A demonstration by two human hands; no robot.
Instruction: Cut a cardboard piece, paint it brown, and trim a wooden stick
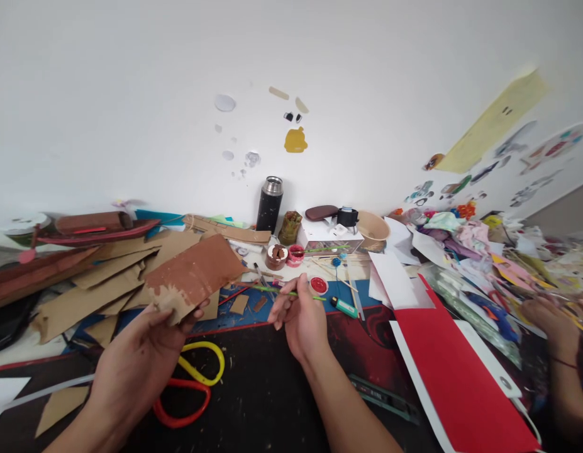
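Observation:
A piece of cardboard (pixel 197 270), mostly coated in reddish-brown paint with a bare tan patch at its near corner, is pinched in my left hand (pixel 143 352). My right hand (pixel 303 321) holds a thin green brush (pixel 272 289) between thumb and fingers, its tip pointing left near the cardboard's right edge. Just beyond my right hand are an open jar of brown paint (pixel 277 257), a jar of red paint (pixel 295 254) and a lid with red paint (pixel 318 285).
Scissors with red and yellow handles (pixel 201 363) lie beside my left hand. Cardboard scraps (pixel 90 296) cover the left side. A black bottle (pixel 269 207) stands by the wall. Red paper (pixel 461 377) lies right, with another person's hand (pixel 550 321) beyond.

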